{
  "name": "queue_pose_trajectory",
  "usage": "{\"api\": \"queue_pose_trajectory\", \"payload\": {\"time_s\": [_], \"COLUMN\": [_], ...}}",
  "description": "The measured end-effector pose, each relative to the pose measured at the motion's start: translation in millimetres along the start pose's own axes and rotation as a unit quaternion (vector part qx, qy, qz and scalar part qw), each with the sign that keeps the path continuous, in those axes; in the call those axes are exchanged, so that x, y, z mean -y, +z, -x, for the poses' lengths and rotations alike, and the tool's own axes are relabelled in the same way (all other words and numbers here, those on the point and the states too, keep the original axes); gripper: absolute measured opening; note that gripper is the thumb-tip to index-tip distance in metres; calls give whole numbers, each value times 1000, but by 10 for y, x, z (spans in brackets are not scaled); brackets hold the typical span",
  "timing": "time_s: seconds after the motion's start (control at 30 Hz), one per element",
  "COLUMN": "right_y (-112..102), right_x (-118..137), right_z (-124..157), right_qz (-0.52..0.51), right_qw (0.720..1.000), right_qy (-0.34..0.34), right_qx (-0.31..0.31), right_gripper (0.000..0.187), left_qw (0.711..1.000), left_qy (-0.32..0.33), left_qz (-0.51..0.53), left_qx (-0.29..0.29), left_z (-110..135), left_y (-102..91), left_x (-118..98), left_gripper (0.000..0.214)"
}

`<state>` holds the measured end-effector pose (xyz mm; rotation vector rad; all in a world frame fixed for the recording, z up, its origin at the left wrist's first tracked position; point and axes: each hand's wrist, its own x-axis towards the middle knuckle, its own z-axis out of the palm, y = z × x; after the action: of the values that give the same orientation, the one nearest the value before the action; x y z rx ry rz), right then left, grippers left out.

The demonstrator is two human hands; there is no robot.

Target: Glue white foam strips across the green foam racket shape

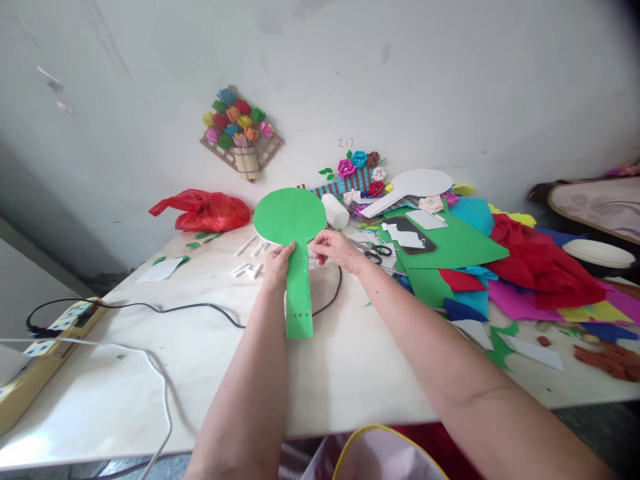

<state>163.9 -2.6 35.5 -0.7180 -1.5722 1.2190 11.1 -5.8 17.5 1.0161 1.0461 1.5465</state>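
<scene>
A green paddle-shaped cutout (290, 217), with a round head and a long straight handle, is held up over the table. My left hand (278, 265) grips it where the handle meets the head, thumb on the green face. A white rim shows along the lower left of the round head. Fingertips pinched together, my right hand (334, 249) is at the handle's right edge, just under the head. What is between those fingers is too small to make out. Black-handled scissors (378, 253) lie beyond my right wrist. Short white rolled sticks (241, 270) lie left of the cutout.
A red plastic bag (203, 211) sits at the back left. A power strip (55, 353) with cables runs along the left edge. On the right lie green sheets (463, 243), a phone (407, 235), a white paddle shape (423, 181), red fabric-like material (545, 260) and paper scraps.
</scene>
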Motion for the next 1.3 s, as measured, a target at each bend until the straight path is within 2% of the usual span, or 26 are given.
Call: {"api": "queue_pose_trajectory", "payload": {"time_s": [0.2,0.4,0.57,0.63,0.73,0.83,0.97,1.03,1.2,1.3], "right_y": [-121,-110,-98,-112,-145,-175,-205,-227,-296,-287], "right_x": [-44,-53,-36,-23,-10,-9,-6,6,50,56], "right_z": [13,29,7,-5,-17,-24,-40,-45,-50,-71], "right_qz": [32,40,-75,-126,-155,-152,-195,-223,-306,-328], "right_qw": [995,991,984,976,971,971,953,941,900,887], "right_qy": [59,100,162,171,142,116,117,123,129,126], "right_qx": [67,81,-13,-45,-110,-144,-199,-224,-282,-299], "right_gripper": [25,31,50,52,38,27,20,19,21,21], "left_qw": [1000,995,994,992,987,983,969,967,985,984], "left_qy": [-1,-18,-55,-72,-89,-95,-138,-154,-107,-83], "left_qz": [19,81,43,17,5,7,58,81,111,119], "left_qx": [-2,54,89,106,137,157,196,186,83,102], "left_z": [-7,-8,0,4,25,44,0,-52,-140,-113], "left_y": [-11,-19,-52,-60,-41,-5,-46,-128,-321,-282], "left_x": [5,4,-15,-17,-21,-34,-34,-2,132,164], "left_gripper": [26,29,29,28,27,27,54,59,17,12]}}
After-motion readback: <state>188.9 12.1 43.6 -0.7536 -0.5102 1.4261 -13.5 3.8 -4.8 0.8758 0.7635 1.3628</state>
